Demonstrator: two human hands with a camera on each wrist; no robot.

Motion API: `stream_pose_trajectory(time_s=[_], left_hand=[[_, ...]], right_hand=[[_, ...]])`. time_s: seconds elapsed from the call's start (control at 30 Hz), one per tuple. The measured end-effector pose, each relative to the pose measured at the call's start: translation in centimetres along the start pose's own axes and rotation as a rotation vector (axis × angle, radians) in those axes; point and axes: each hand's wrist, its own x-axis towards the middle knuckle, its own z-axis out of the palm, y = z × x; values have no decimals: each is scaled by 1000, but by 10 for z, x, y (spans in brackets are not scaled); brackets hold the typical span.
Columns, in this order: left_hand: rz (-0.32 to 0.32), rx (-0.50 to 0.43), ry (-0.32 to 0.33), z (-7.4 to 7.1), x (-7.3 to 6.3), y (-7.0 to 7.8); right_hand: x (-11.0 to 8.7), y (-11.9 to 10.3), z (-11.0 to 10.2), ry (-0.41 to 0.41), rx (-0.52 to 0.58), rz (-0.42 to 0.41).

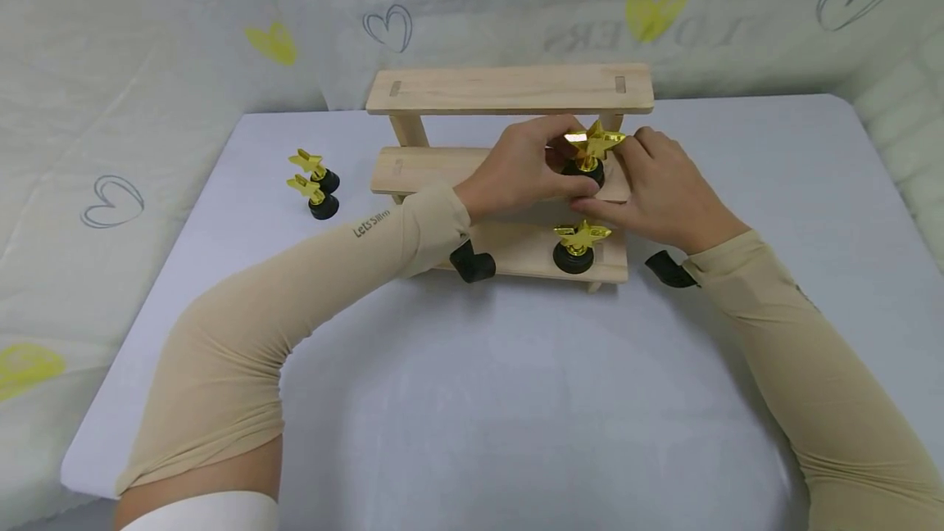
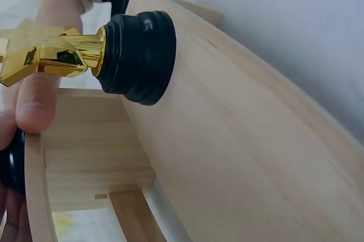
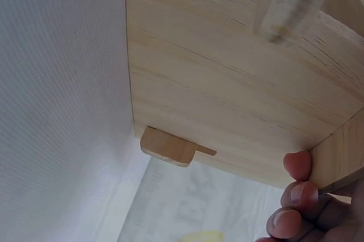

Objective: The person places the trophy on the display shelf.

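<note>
Star trophy [image 1: 597, 140] sits within the left hand [image 1: 525, 164], fingers clamped round its black base [image 1: 593, 175]; right hand's [image 1: 664, 188] fingers curl about wooden shelf [image 1: 435, 167]. I judge it light, stiff, star slick: grip base.

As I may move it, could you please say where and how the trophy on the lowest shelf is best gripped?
I would pinch the trophy by its round black base, coming from the front: it stands upright near the shelf's front edge, and the gold star above has jutting points.
</note>
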Motion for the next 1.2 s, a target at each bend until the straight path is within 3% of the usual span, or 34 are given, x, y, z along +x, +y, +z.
stream_pose_trajectory(time_s=[0.17, 0.33, 0.67, 1.0, 1.2], left_hand=[[-8, 62, 6, 1, 1, 1], [-50, 41, -6, 0, 0, 2], [-76, -13, 3, -9, -9, 4], [-28, 7, 98, -42, -30, 5], [54, -7, 241, -75, -40, 5]], right_hand=[[0, 0, -1, -21, 0, 15], [1, -1, -1, -25, -3, 14], [0, -3, -2, -34, -18, 34], [-6, 2, -10, -97, -10, 138], [-10, 8, -16, -99, -5, 161]])
